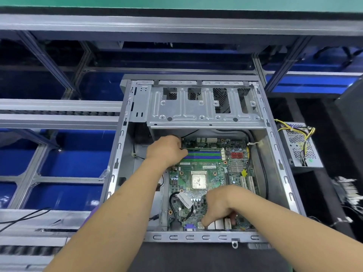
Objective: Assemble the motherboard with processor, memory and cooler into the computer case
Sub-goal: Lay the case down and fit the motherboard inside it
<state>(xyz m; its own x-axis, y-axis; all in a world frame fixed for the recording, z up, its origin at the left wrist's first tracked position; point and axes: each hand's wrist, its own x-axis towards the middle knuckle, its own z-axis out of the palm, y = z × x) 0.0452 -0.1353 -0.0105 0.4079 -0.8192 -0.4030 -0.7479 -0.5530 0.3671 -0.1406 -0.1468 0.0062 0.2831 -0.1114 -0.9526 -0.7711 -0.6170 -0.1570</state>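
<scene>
the motherboard (208,173) lies flat inside the open computer case (121,154), bare floor left of it, the drive cage (196,110) overhanging its far edge. its long axis runs near to far, ports toward the near wall. left hand (165,152) grips its far left corner, fingers curled; right hand (222,205) pinches the near port blocks, both wrists bent down

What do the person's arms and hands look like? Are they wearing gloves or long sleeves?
No gloves: the left hand and right hand are both bare. The forearms are bare too, with no watch, rings or wristbands showing. A bit of purple cloth shows by the left arm near the elbow, perhaps a short sleeve.
</scene>
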